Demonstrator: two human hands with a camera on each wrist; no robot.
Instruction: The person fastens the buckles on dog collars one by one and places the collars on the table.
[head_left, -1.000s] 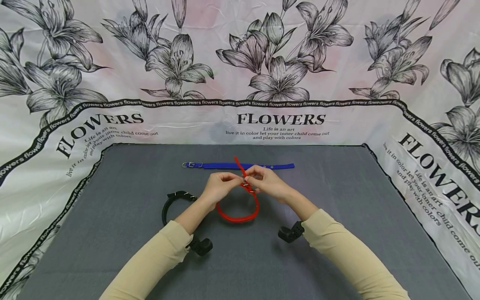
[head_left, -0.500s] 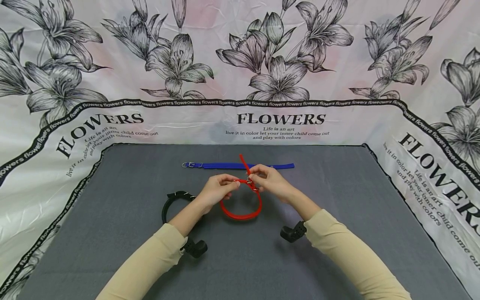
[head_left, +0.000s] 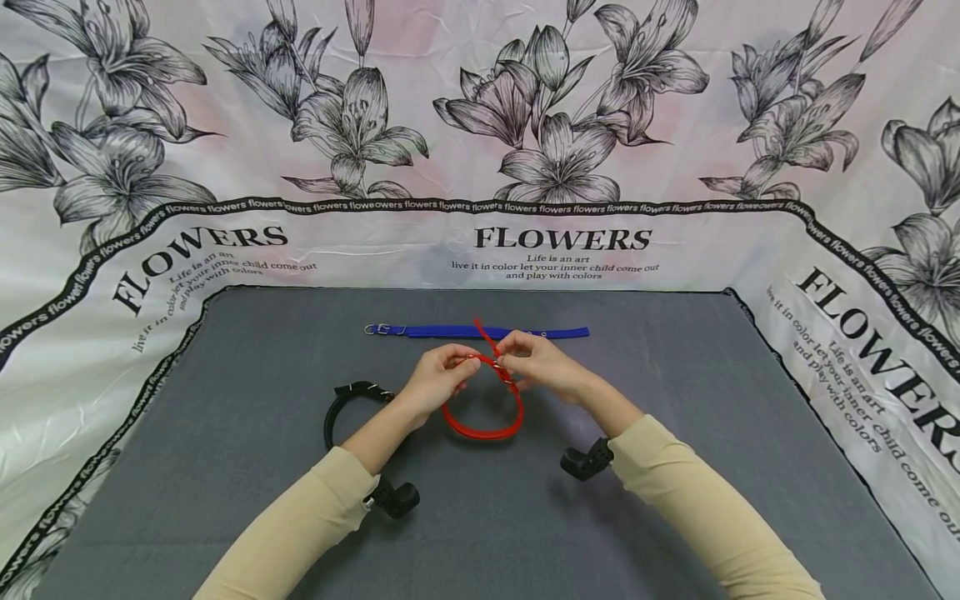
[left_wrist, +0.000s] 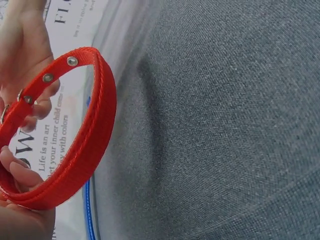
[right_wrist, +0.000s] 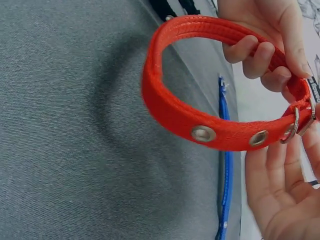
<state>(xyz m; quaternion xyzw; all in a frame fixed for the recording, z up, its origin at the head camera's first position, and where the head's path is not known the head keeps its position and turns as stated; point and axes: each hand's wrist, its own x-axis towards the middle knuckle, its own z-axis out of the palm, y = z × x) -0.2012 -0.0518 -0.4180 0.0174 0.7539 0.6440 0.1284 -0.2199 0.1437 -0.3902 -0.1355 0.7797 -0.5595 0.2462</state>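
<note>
A red fabric collar (head_left: 483, 434) is closed into a loop and held up over the grey cloth. Metal eyelets (right_wrist: 203, 133) line its band, and a metal ring (right_wrist: 296, 125) sits by the buckle. My left hand (head_left: 438, 375) pinches the band left of the buckle, fingers curled through the loop in the right wrist view. With thumb and fingers, my right hand (head_left: 546, 365) pinches the collar at its buckle, partly hiding it. The strap's free end (head_left: 483, 332) sticks up between both hands.
A blue collar (head_left: 442, 332) lies stretched flat behind the hands. To the left, a black collar (head_left: 330, 417) forms a loop, partly hidden by the left forearm. Grey cloth (head_left: 675, 375) covers the table, and a flower-printed sheet (head_left: 390, 246) borders it.
My left hand has moved slightly left, away from the buckle, while still gripping the band. The red loop has shifted a little right, and the strap's free end has swayed right, then back left and lower.
</note>
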